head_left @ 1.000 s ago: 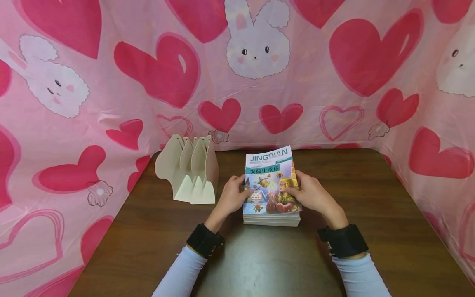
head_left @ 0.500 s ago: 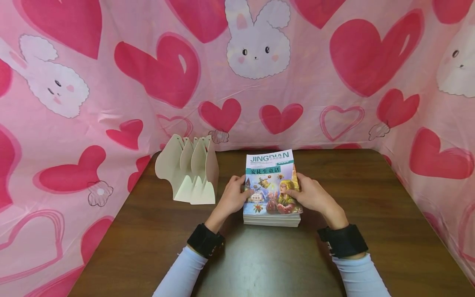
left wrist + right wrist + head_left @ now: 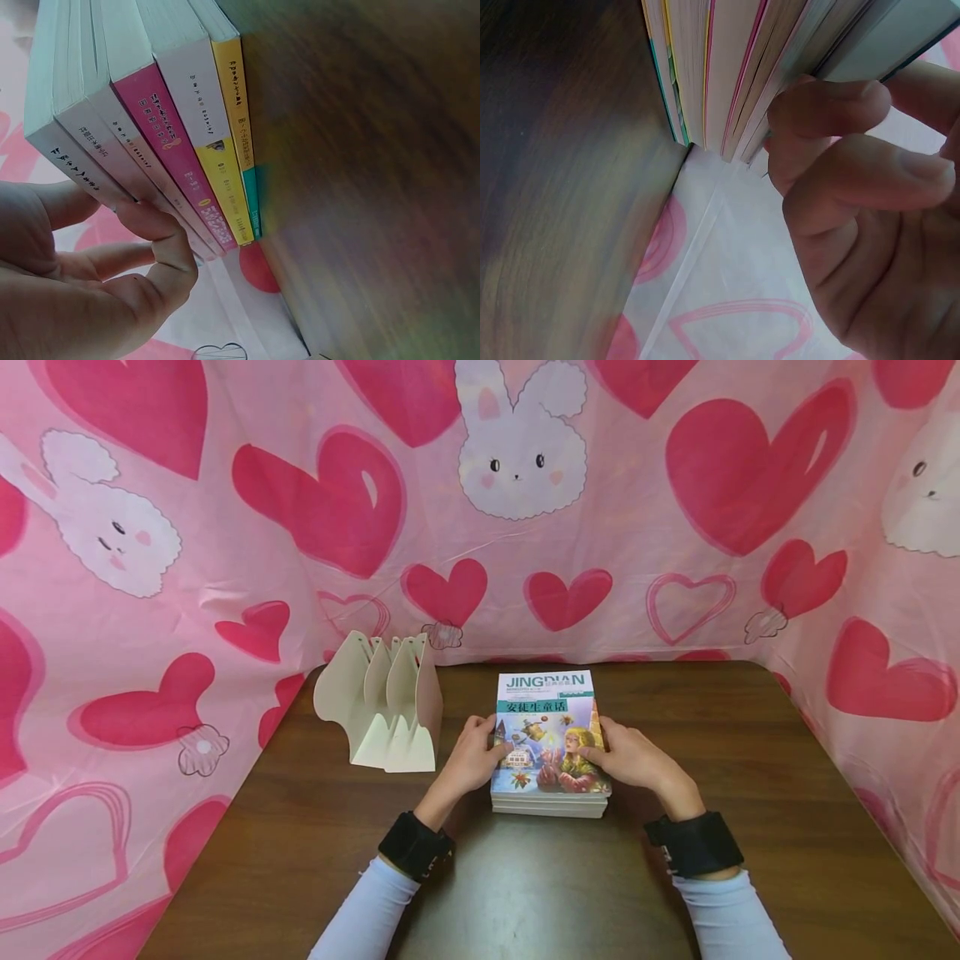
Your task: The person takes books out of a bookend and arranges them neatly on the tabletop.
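A stack of several books [image 3: 549, 808] stands on the table in the head view, topped by a paperback book [image 3: 542, 739] with a teal title band and a painted girl. My left hand [image 3: 468, 758] grips the top book's left side, thumb on its cover. On the opposite side my right hand [image 3: 637, 760] holds the same book, its thumb also over the cover. The left wrist view shows pink, white and yellow spines [image 3: 187, 150] beside curled fingers. Page edges [image 3: 727, 82] face my right hand's bent fingers in the right wrist view.
Left of the stack, a cream book rack [image 3: 393, 710] with upright dividers stands on the dark wooden table [image 3: 540, 885]. A pink cloth [image 3: 637, 527] with hearts and rabbits hangs behind the table and along its sides.
The top book's far end has come down, so the book now lies flatter and squarer on the stack. Both hands keep hold of its sides and have barely moved.
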Action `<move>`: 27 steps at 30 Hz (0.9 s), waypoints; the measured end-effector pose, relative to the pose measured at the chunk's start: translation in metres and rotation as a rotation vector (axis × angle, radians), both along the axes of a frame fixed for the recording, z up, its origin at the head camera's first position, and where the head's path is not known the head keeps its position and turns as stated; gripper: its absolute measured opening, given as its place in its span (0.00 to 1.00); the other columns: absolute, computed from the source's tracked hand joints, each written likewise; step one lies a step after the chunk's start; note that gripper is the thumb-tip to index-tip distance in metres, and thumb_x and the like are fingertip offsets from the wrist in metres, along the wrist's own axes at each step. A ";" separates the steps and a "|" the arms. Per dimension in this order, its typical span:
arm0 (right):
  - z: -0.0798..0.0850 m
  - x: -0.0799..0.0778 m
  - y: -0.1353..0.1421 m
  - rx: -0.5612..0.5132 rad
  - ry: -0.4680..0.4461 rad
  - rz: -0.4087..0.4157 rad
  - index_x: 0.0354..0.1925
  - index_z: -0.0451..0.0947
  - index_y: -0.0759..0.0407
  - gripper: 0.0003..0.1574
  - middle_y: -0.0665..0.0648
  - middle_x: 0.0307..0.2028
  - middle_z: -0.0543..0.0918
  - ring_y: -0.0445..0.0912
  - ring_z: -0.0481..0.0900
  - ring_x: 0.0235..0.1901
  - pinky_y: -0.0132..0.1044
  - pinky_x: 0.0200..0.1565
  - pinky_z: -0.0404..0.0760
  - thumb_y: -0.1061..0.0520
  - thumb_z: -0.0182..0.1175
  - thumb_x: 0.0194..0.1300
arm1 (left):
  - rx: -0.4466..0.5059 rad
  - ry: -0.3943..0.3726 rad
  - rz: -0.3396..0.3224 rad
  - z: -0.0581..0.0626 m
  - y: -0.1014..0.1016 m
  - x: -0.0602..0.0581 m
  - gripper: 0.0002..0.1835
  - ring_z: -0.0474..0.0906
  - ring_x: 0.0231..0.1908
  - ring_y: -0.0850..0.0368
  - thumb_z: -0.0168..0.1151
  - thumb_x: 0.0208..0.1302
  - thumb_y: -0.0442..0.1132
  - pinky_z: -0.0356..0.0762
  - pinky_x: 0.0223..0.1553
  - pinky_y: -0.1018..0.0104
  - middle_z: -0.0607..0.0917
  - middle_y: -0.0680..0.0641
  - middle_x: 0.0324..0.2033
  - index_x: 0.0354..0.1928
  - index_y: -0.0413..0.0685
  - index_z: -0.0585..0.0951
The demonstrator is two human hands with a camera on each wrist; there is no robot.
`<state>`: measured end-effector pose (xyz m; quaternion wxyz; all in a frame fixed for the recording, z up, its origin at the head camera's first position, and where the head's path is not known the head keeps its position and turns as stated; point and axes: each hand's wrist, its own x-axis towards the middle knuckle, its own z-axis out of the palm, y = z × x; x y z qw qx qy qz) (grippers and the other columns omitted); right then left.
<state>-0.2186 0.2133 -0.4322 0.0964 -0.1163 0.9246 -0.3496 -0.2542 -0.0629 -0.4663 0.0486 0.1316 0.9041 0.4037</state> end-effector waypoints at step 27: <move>-0.010 -0.006 0.006 -0.082 -0.104 0.057 0.73 0.62 0.72 0.42 0.65 0.52 0.82 0.55 0.81 0.44 0.52 0.48 0.80 0.46 0.62 0.78 | 0.029 0.009 -0.013 -0.004 -0.003 -0.003 0.39 0.71 0.60 0.40 0.64 0.75 0.39 0.69 0.66 0.45 0.68 0.32 0.64 0.79 0.30 0.59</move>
